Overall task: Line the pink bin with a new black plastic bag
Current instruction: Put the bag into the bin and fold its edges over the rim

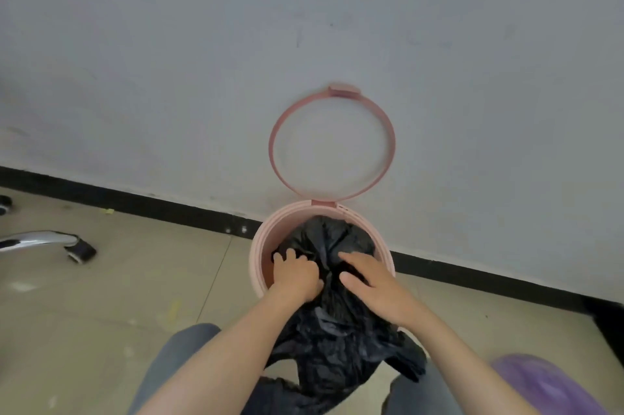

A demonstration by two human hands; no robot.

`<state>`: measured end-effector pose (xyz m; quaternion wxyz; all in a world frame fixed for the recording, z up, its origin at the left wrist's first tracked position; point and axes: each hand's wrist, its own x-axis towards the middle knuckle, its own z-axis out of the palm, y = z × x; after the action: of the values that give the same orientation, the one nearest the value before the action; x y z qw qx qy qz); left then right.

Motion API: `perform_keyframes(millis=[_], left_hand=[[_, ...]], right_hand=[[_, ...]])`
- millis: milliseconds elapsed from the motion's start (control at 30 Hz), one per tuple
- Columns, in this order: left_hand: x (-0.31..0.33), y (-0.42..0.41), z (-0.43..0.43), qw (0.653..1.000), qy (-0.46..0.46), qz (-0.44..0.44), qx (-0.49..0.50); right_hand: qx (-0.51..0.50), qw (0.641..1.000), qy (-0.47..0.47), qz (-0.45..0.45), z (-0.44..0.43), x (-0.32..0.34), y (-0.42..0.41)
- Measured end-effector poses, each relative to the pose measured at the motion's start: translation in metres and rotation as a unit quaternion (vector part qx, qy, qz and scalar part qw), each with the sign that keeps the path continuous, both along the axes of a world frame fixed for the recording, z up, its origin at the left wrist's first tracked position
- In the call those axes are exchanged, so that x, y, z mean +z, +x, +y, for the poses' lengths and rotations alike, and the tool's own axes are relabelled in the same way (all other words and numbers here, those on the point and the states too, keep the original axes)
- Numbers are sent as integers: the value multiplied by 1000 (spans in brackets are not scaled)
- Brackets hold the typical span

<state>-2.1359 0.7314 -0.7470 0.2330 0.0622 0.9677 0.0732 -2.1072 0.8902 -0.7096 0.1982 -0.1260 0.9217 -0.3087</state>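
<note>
Bin point(261, 247): pale pink, plain, no pattern. Hinged ring point(332, 142) above it: deeper salmon pink. Bag point(332, 330): glossy black w/ grey-white sheen on creases. Wall point(304, 26): off-white/grey, few dark scuffs. Skirting point(472, 279): black strip. Floor point(118, 296): beige tiles, thin dark grout lines, yellowish specks. Trousers point(179, 354): grey-blue, plain. Chair leg point(37, 240): shiny chrome, black caster. Lower right corner obj point(553, 387): translucent purple, blurred, can't tell what.
</note>
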Motion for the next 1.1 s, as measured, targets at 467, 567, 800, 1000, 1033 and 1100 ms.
perform_keyframes(millis=[467,567,800,1000,1033,1100], left_hand=[[18,18,-82,935,271,63,221],[30,45,-86,864,410,0,292],[32,92,-82,765,523,-108,358],[33,72,-37,687,624,-8,373],[31,66,-25,725,582,16,367],[22,57,-4,806,481,57,339]], right_hand=[[-101,978,123,137,-26,-22,-34],[49,973,224,33,-38,-38,-30],[29,999,40,-2,6,-5,-26],[115,988,76,-69,4,-27,2],[123,987,89,-56,-5,-30,2],[111,987,108,-47,-17,-37,-2]])
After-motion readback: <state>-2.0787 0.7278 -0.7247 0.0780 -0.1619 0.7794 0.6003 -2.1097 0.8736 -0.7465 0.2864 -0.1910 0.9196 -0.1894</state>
